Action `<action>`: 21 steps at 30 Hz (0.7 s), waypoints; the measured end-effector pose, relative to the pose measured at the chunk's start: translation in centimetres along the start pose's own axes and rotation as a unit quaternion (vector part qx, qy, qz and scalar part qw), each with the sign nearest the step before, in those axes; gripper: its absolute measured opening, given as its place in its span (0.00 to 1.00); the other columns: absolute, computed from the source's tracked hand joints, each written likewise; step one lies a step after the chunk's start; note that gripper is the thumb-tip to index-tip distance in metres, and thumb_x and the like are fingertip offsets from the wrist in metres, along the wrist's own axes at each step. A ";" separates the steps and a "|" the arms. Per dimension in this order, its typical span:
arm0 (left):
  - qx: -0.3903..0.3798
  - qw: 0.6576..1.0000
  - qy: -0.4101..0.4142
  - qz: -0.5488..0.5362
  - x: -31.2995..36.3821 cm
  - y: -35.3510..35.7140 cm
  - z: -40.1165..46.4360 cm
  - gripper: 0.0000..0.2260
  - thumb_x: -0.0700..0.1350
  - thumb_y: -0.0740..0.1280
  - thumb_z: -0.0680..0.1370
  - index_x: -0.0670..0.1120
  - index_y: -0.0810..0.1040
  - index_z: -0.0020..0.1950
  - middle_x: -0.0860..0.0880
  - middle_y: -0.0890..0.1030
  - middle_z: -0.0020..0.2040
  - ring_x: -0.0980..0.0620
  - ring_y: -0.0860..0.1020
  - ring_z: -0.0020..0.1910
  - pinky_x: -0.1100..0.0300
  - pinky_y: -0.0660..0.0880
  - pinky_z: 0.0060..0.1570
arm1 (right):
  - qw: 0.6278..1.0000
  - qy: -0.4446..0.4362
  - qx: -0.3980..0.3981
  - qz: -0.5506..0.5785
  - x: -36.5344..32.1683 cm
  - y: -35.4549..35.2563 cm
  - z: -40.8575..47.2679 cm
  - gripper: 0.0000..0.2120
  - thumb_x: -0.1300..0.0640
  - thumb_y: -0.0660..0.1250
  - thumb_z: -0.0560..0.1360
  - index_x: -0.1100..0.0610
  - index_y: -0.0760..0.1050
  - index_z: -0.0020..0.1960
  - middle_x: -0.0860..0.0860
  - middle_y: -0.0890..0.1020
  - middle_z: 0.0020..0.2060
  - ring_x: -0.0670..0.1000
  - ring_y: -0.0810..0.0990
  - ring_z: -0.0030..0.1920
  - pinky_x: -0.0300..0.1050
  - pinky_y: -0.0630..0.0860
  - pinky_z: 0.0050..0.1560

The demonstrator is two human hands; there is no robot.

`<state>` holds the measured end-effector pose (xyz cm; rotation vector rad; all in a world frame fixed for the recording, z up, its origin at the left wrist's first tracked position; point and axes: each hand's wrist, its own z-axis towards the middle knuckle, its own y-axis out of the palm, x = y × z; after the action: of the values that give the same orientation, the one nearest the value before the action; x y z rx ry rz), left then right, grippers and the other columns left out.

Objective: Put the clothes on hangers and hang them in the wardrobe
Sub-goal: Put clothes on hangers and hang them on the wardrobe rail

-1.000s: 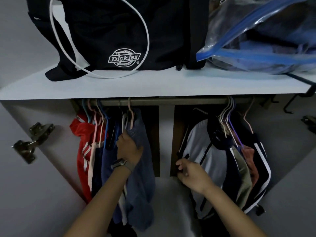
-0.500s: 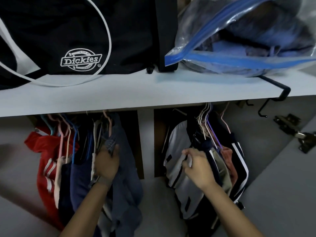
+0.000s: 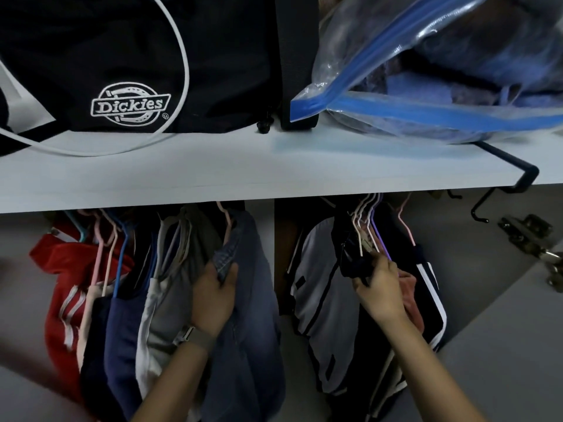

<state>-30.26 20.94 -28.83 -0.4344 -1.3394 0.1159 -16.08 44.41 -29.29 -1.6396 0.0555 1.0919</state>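
Note:
Two bunches of hung clothes fill the wardrobe under a white shelf [image 3: 274, 175]. On the left, my left hand [image 3: 213, 296] grips the collar of a blue denim garment [image 3: 249, 315] on a pink hanger [image 3: 227, 226], beside a red jacket [image 3: 61, 287] and navy tops. On the right, my right hand [image 3: 380, 290] pinches a dark garment [image 3: 353, 263] near the shoulders of a purple hanger [image 3: 379, 239], in front of a white striped jacket [image 3: 320, 293]. The rail is hidden behind the shelf edge.
A black Dickies bag [image 3: 131, 71] and a clear zip bag with blue trim [image 3: 441, 71] sit on the shelf. A black hook [image 3: 487, 205] hangs from its right edge. An open door with a metal hinge [image 3: 530, 236] stands at the right.
The view has closed in and shifted right. My right hand rose from the white jacket's front to the dark garment by the hanger tops. My left hand stays on the denim collar.

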 end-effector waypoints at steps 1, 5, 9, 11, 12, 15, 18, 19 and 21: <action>-0.002 1.000 -0.006 0.002 -0.2 0.1 0.1 0.15 0.45 0.63 0.80 0.40 0.72 0.64 0.48 0.77 0.53 0.54 0.73 0.51 0.67 0.66 0.49 | 1.000 0.010 -0.010 0.007 -0.3 0.3 0.0 0.29 0.65 0.70 0.73 0.65 0.63 0.71 0.64 0.70 0.64 0.62 0.71 0.64 0.45 0.68 0.58; -0.023 1.000 0.001 0.018 -1.0 0.0 0.5 0.15 0.46 0.62 0.80 0.42 0.73 0.64 0.47 0.79 0.55 0.52 0.75 0.52 0.63 0.68 0.52 | 0.996 0.052 -0.046 0.058 -0.8 1.5 0.5 0.18 0.65 0.64 0.78 0.65 0.66 0.66 0.62 0.78 0.58 0.62 0.78 0.58 0.43 0.69 0.49; -0.024 1.000 -0.005 0.014 -1.6 0.2 0.7 0.12 0.45 0.61 0.80 0.43 0.73 0.63 0.48 0.79 0.55 0.51 0.76 0.53 0.62 0.69 0.52 | 0.982 0.082 -0.045 0.162 -1.4 2.6 1.0 0.09 0.64 0.62 0.76 0.61 0.74 0.56 0.59 0.81 0.50 0.60 0.80 0.52 0.48 0.74 0.48; -0.011 1.000 -0.014 0.022 -2.0 0.3 0.8 0.13 0.45 0.62 0.80 0.42 0.73 0.63 0.46 0.79 0.54 0.49 0.77 0.52 0.60 0.70 0.50 | 0.962 0.113 -0.051 0.244 -2.1 2.7 1.0 0.04 0.58 0.64 0.76 0.53 0.77 0.50 0.56 0.83 0.47 0.57 0.81 0.49 0.52 0.76 0.54; -0.009 1.000 -0.017 0.022 -2.2 0.4 0.9 0.13 0.45 0.62 0.80 0.42 0.73 0.62 0.46 0.80 0.54 0.48 0.77 0.52 0.58 0.71 0.50 | 0.953 0.123 -0.049 0.272 -2.6 2.6 1.1 0.04 0.52 0.66 0.75 0.51 0.77 0.46 0.55 0.83 0.45 0.56 0.81 0.48 0.55 0.78 0.56; -0.009 1.000 -0.013 0.024 -2.1 0.9 1.0 0.12 0.45 0.62 0.80 0.41 0.74 0.60 0.44 0.80 0.53 0.46 0.78 0.53 0.54 0.74 0.52 | 0.918 0.159 -0.054 0.359 -4.1 2.1 1.1 0.07 0.49 0.66 0.75 0.52 0.78 0.44 0.57 0.84 0.46 0.59 0.82 0.49 0.58 0.78 0.58; 0.003 1.000 0.002 0.010 -1.4 1.5 0.8 0.09 0.40 0.62 0.80 0.38 0.75 0.58 0.42 0.79 0.53 0.46 0.77 0.53 0.56 0.72 0.53 | 0.903 0.168 -0.063 0.391 -5.5 1.3 0.3 0.09 0.56 0.63 0.80 0.56 0.76 0.43 0.57 0.83 0.43 0.56 0.81 0.44 0.50 0.78 0.50; 0.010 1.000 0.010 0.007 -1.2 1.6 0.7 0.09 0.38 0.62 0.79 0.37 0.75 0.58 0.41 0.79 0.53 0.46 0.77 0.53 0.57 0.72 0.54 | 0.902 0.168 -0.062 0.392 -5.7 1.0 0.2 0.10 0.57 0.62 0.80 0.56 0.76 0.41 0.56 0.82 0.40 0.54 0.81 0.41 0.47 0.78 0.45; 0.026 0.999 0.030 0.017 -1.3 1.5 0.7 0.08 0.37 0.63 0.79 0.36 0.75 0.57 0.40 0.80 0.52 0.46 0.77 0.52 0.58 0.71 0.52 | 0.903 0.160 -0.058 0.394 -5.9 0.4 -0.2 0.12 0.58 0.61 0.81 0.57 0.73 0.39 0.52 0.79 0.35 0.50 0.77 0.36 0.42 0.75 0.38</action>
<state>-30.95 22.10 -30.45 -0.4137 -1.2669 0.1629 -19.56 41.22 -25.69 -1.9456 0.9571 1.4127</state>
